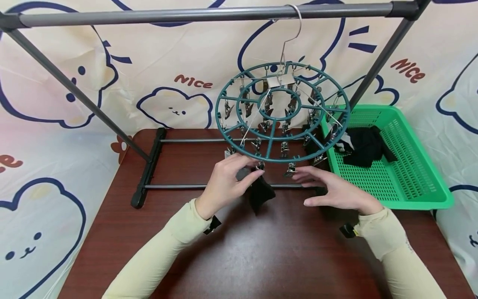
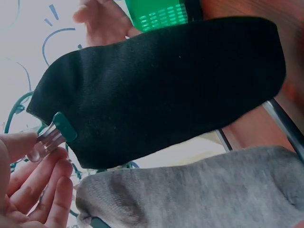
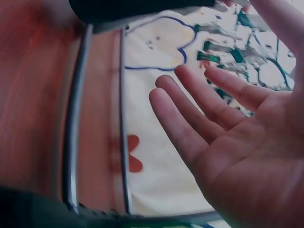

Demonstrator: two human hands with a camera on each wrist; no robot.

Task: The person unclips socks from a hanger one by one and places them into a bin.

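A round teal clip hanger hangs by its hook from the rack's top bar, with many metal clips below its rings. At its front edge my left hand pinches a clip between thumb and finger. That clip's green tips are on the opening end of a black sock, which hangs down from it. Beside it, a grey sock hangs from another clip. My right hand, palm turned inward, has its fingers extended near a neighbouring clip and holds nothing.
A green plastic basket at the right holds black cloth items with a bit of white. The dark rack stands on the brown table, its lower bars crossing behind my hands. A patterned cloth covers the back.
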